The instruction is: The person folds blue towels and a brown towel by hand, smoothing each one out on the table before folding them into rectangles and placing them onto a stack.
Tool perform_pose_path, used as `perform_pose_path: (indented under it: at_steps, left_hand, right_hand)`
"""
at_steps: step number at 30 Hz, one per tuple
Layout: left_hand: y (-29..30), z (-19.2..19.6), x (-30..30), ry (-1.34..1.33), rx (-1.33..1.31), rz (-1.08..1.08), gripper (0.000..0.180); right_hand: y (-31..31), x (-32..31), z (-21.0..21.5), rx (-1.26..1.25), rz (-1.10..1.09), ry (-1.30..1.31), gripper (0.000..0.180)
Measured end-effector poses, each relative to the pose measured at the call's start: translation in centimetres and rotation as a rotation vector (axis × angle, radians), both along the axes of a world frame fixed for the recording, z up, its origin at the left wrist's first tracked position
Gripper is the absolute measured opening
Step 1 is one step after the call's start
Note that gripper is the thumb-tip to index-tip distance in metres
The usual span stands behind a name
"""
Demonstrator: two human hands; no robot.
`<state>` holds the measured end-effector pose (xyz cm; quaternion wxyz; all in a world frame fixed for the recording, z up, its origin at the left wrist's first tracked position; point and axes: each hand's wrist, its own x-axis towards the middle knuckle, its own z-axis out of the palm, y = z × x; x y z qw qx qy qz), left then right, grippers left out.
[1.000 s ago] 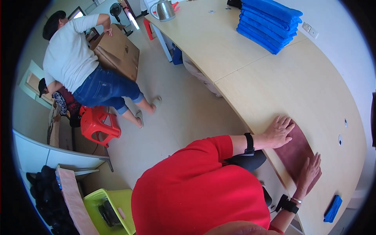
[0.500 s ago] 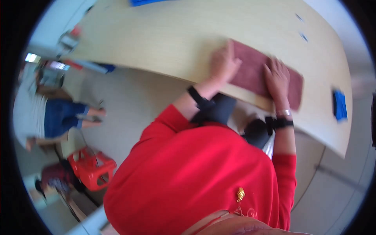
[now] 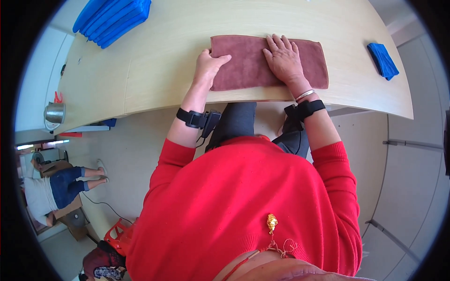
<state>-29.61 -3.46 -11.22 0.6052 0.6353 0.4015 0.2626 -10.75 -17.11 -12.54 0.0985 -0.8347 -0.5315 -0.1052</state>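
Observation:
A folded reddish-brown towel (image 3: 243, 63) lies flat on the pale wooden table, its long side along the near edge. At its left end is my left hand (image 3: 206, 69), the thumb stretched over the top of the cloth and the fingers curled at the side edge, partly hidden. Flat on the right half of the towel rests my right hand (image 3: 285, 61), palm down with the fingers spread.
A stack of folded blue cloths (image 3: 112, 21) sits at the table's far left, and a single folded blue cloth (image 3: 383, 62) at the right. Beyond the left side are a metal pot (image 3: 55, 113), a red plastic stool (image 3: 118, 238) and another person (image 3: 51, 189).
The view has turned and steadied, bringing the blue stack into sight. My left hand has gone from an extended finger to curled fingers at the towel's left edge; my right hand remains on the towel.

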Motion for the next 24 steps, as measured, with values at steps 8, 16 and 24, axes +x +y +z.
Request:
perform_pose_path:
  at_steps: [8, 16, 24]
  left_hand:
    - [-0.1, 1.6, 0.3, -0.249, -0.095, -0.014, 0.075]
    - [-0.2, 2.9, 2.1, -0.176, 0.145, -0.118, 0.073]
    - [-1.4, 4.7, 2.0, -0.158, 0.148, -0.132, 0.073]
  right_hand:
    - [-0.8, -0.6, -0.6, 0.038, -0.031, -0.001, 0.057]
    - [-1.6, -0.3, -0.5, 0.033, -0.014, 0.055, 0.059]
    - [-1.4, -2.6, 0.6, 0.609, 0.117, 0.977, 0.07]
